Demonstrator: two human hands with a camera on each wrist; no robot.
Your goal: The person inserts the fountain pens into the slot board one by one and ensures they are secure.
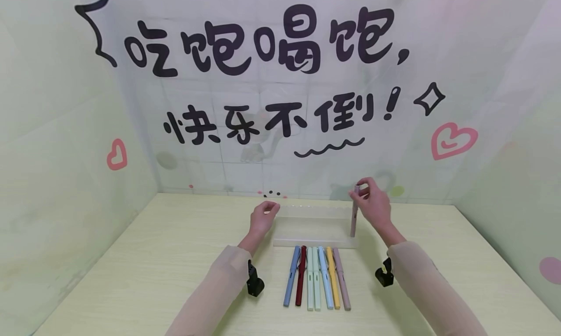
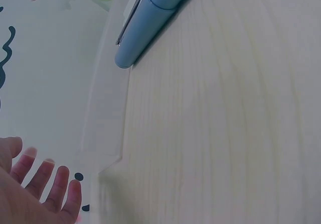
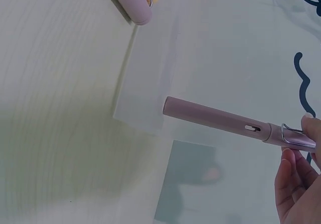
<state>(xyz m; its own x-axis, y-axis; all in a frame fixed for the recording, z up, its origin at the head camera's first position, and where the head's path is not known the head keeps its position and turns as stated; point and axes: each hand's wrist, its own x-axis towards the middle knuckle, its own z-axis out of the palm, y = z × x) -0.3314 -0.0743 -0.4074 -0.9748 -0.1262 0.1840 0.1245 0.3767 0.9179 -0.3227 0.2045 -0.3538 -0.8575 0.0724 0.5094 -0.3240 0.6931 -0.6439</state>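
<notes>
My right hand (image 1: 376, 204) pinches a mauve fountain pen (image 1: 353, 221) near its capped top. The pen hangs upright, cap up, at the right end of a clear plastic pen rack (image 1: 314, 242). In the right wrist view, thumb and fingers close around the cap by its metal clip, and the barrel's lower end reaches over the rack. My left hand (image 1: 263, 218) is at the rack's upper left corner. In the left wrist view its fingers (image 2: 59, 186) are spread and loosely bent, right at the rack's end.
Several capped pens lie in a row before the rack: blue (image 1: 291, 280), dark red (image 1: 300, 280), mint green (image 1: 310, 282), light blue (image 1: 326, 282), yellow (image 1: 334, 282) and another mauve pen (image 1: 342, 282). A printed backdrop (image 1: 263, 175) rises behind the pale wood table (image 1: 153, 272).
</notes>
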